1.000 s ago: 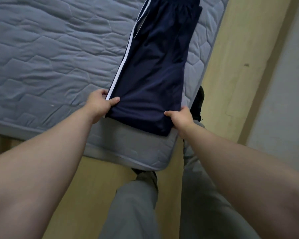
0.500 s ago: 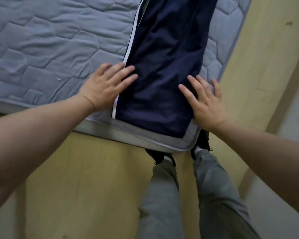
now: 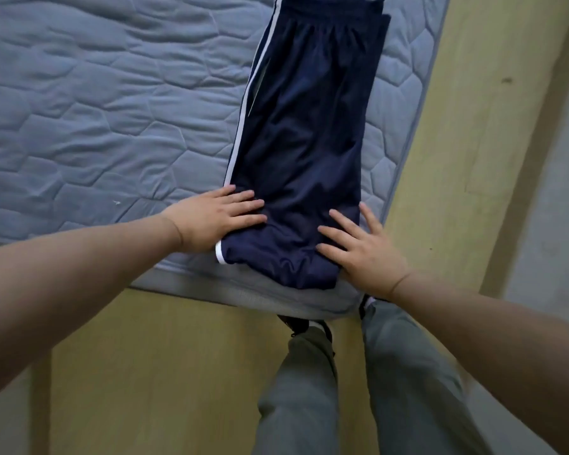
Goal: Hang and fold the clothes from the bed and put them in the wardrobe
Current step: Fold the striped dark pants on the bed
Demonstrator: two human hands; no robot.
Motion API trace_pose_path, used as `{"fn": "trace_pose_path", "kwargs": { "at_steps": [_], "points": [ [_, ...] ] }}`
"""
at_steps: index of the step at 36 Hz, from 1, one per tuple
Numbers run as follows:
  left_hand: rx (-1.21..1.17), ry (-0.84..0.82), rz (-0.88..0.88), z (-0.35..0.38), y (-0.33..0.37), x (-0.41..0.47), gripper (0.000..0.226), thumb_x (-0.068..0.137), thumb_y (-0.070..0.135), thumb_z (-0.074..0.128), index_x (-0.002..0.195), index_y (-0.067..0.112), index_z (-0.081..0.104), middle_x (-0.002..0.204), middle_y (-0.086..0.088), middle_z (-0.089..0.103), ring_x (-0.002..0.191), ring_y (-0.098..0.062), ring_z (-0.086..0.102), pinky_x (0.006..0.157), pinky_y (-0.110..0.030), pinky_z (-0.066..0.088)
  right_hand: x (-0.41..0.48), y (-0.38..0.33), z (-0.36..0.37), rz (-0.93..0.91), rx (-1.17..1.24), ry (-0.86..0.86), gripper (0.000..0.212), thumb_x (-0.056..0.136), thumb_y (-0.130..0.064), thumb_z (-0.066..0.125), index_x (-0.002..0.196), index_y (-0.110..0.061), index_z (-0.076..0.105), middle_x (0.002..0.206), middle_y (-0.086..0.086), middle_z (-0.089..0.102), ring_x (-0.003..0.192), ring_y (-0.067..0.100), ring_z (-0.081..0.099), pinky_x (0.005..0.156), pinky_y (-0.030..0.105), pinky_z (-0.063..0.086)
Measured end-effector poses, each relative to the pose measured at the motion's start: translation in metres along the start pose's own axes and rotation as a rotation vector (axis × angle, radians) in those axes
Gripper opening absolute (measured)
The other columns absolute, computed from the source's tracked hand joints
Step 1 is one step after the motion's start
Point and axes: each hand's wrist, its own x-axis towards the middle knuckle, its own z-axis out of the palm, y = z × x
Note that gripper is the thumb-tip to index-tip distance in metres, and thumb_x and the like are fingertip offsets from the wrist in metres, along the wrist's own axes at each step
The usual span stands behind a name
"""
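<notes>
Bed: grey-blue quilted mattress (image 3: 112, 110), its cover wrinkled, fills the upper left of the view. Its near corner points toward the person. Pale wooden floor (image 3: 161, 372) lies below and to the right of it.

Garment: navy shorts (image 3: 303, 142), folded lengthwise into one long narrow panel. They lie flat on the mattress, close along its right edge, and the hem end reaches almost to the near corner. The fabric is smooth with a slight sheen, and a few soft creases gather at the hem. A white stripe (image 3: 243, 119) runs down the left side. A gathered elastic waistband (image 3: 329, 8) is at the far end, partly cut off by the top of the view. White trim (image 3: 218, 256) curves round the near-left hem corner.

Person: grey trousers (image 3: 296, 405) stand at the mattress corner, and a dark shoe (image 3: 296, 323) shows just under its edge.

Left hand (image 3: 217, 221): flat, fingers straight and together, resting on the left hem edge, gripping nothing.

Right hand (image 3: 362, 254): flat, fingers spread, palm down on the right hem edge, with the heel of the hand on the mattress border. It grips nothing.
</notes>
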Motion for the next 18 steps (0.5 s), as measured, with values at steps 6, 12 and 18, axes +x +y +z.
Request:
{"fn": "trace_pose_path", "kwargs": {
  "at_steps": [6,12,18],
  "points": [
    [-0.661,0.387,-0.349,-0.065,-0.019,-0.034,0.041,0.086,0.023,0.072,0.126,0.02,0.065,0.118,-0.006,0.071,0.107,-0.029,0.067,0.082,-0.033,0.048,0.028,0.016,-0.078,0.55,0.684,0.114,0.038,0.091,-0.029,0.054,0.126,-0.018,0.063,0.111,0.009,0.072,0.102,0.035,0.067,0.081,0.042,0.052],
    [-1.173,0.779,-0.696,-0.125,-0.054,0.014,0.017,0.086,0.016,0.077,0.083,0.025,0.063,0.076,0.005,0.064,0.065,0.002,0.054,0.06,-0.014,0.039,0.096,0.097,-0.109,0.877,0.996,0.364,0.03,0.099,-0.03,0.059,0.129,-0.022,0.058,0.11,-0.007,0.068,0.106,0.016,0.063,0.087,0.029,0.049],
    [-1.539,0.953,-0.891,-0.166,-0.118,0.093,0.019,0.082,0.016,0.077,0.095,0.025,0.066,0.09,0.011,0.069,0.082,-0.002,0.065,0.081,-0.023,0.053,0.164,0.191,-0.104,0.987,1.136,0.365,0.026,0.098,-0.032,0.058,0.123,-0.023,0.061,0.109,-0.016,0.067,0.098,0.0,0.062,0.085,0.017,0.049]
  ]
}}
